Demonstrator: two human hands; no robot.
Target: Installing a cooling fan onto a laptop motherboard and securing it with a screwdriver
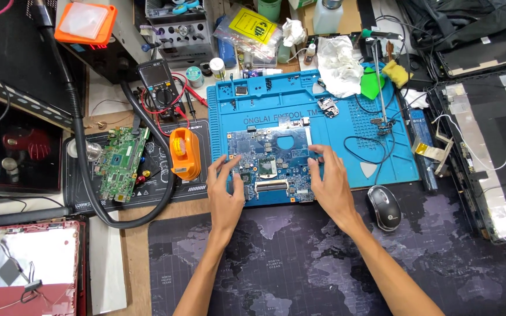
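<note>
1. The bare blue rectangular laptop circuit board (270, 165) lay flat on the blue silicone repair mat (346, 126), near its front edge, already out of any casing; no screws or cables could be seen fixed to it.
2. The left hand (224, 190) pressed its spread fingers on the board's left edge, the right hand (329, 181) on its right edge. Each grip was a light fingertip hold on the board, not a closed fist.
3. By my judgement the board was being seated or squared, with refitting undone.
4. Room was tight: the orange plastic tool case (184, 153) stood just left, the black computer mouse (384, 207) near on the right, loose black wires (367, 140) behind.
5. The dark map-printed desk pad (300, 257) on the counter lay towards the person.
</note>
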